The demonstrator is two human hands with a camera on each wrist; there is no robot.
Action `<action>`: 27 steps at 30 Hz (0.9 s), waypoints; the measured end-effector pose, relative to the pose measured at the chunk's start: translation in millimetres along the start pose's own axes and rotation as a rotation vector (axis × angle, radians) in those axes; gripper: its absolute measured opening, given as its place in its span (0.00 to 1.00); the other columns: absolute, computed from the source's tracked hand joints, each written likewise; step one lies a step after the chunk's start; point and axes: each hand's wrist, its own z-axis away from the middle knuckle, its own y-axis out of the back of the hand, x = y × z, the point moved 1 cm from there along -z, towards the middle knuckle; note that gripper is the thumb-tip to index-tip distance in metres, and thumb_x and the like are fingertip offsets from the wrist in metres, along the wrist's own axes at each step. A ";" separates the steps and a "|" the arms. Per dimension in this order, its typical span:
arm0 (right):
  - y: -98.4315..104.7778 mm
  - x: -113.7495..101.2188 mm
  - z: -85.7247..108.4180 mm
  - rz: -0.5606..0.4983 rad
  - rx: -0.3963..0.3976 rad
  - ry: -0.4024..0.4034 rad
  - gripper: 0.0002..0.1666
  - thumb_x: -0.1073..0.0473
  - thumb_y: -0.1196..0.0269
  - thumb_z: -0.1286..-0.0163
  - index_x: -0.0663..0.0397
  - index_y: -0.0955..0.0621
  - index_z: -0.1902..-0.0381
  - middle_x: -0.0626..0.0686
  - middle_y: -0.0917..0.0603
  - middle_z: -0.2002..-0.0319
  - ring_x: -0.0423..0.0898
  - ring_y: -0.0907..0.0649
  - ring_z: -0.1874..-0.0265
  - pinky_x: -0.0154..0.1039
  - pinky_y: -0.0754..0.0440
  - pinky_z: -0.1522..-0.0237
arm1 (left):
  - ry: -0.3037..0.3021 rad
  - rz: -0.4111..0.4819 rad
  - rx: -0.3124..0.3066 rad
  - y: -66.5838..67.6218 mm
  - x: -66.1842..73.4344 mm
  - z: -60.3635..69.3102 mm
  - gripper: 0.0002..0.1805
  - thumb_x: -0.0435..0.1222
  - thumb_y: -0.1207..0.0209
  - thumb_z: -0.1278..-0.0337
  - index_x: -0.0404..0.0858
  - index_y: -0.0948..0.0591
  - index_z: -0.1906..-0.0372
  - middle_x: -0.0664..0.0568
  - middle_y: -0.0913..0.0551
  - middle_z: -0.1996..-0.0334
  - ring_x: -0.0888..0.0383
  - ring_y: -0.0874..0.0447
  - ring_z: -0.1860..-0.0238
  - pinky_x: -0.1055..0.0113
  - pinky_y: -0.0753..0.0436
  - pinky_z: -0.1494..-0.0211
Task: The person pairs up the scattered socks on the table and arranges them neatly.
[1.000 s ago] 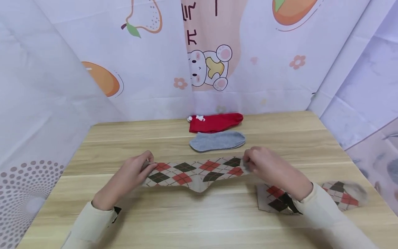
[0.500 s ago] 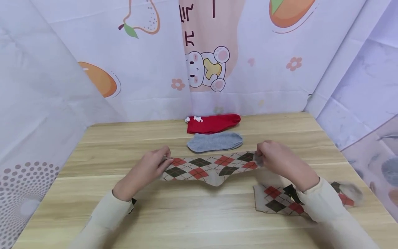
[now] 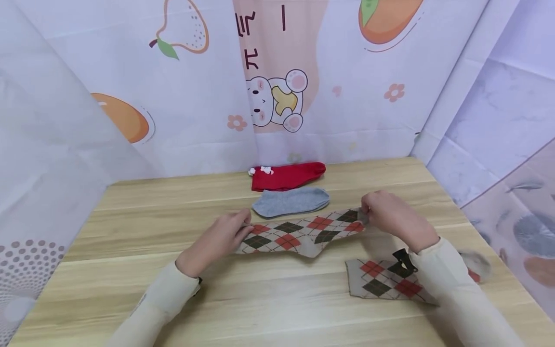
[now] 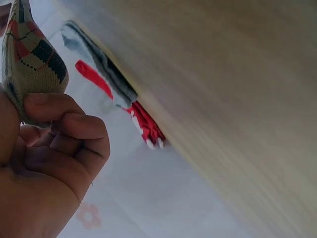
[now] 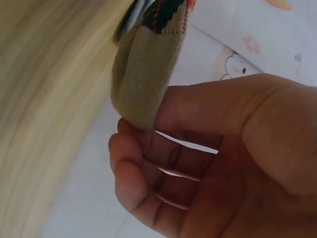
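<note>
An argyle sock in beige, red and dark green is stretched sideways between both hands, above the table. My left hand pinches its cuff end, as the left wrist view shows with the sock between thumb and forefinger. At the other end my right hand pinches the plain beige toe. The heel bulges downward in the middle. A second argyle sock lies on the table at the right, partly hidden under the right forearm.
A pair of grey socks lies just beyond the held sock. Behind it, near the back edge of the wooden table, lies a red sock with white trim. Printed curtains enclose the back and sides.
Both hands have carried the stretched argyle sock to the right, toward the second argyle sock's side. The whole view has shifted slightly too. The grip at both ends stays the same.
</note>
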 end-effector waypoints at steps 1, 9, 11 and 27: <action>-1.0 0.8 -1.1 -0.001 -0.001 0.002 0.14 0.79 0.39 0.47 0.56 0.17 0.74 0.49 0.15 0.72 0.45 0.18 0.72 0.45 0.19 0.67 | -0.001 0.006 -0.007 -0.9 -0.6 -0.4 0.12 0.30 0.34 0.39 0.40 0.29 0.67 0.61 0.32 0.81 0.64 0.34 0.78 0.72 0.27 0.71; -13.4 7.7 -9.4 -0.050 -0.036 0.010 0.14 0.80 0.38 0.47 0.56 0.16 0.74 0.48 0.14 0.71 0.46 0.16 0.69 0.46 0.16 0.64 | -0.003 0.026 -0.056 -5.3 -4.8 -1.1 0.12 0.29 0.36 0.38 0.39 0.30 0.67 0.61 0.32 0.82 0.65 0.34 0.80 0.72 0.27 0.73; -17.2 9.3 -10.7 -0.054 -0.041 0.009 0.14 0.79 0.36 0.47 0.56 0.16 0.73 0.48 0.14 0.72 0.47 0.15 0.69 0.46 0.16 0.62 | -0.012 0.009 -0.074 -7.2 -6.0 -0.9 0.12 0.29 0.36 0.38 0.39 0.31 0.66 0.61 0.31 0.81 0.65 0.33 0.79 0.72 0.27 0.73; -29.0 -1.6 -10.1 0.007 -0.102 0.039 0.07 0.70 0.42 0.33 0.56 0.27 0.69 0.50 0.27 0.76 0.47 0.25 0.75 0.45 0.24 0.70 | 0.120 -0.102 -0.230 -4.7 4.3 6.3 0.07 0.32 0.39 0.34 0.38 0.27 0.64 0.55 0.29 0.81 0.60 0.29 0.80 0.68 0.26 0.75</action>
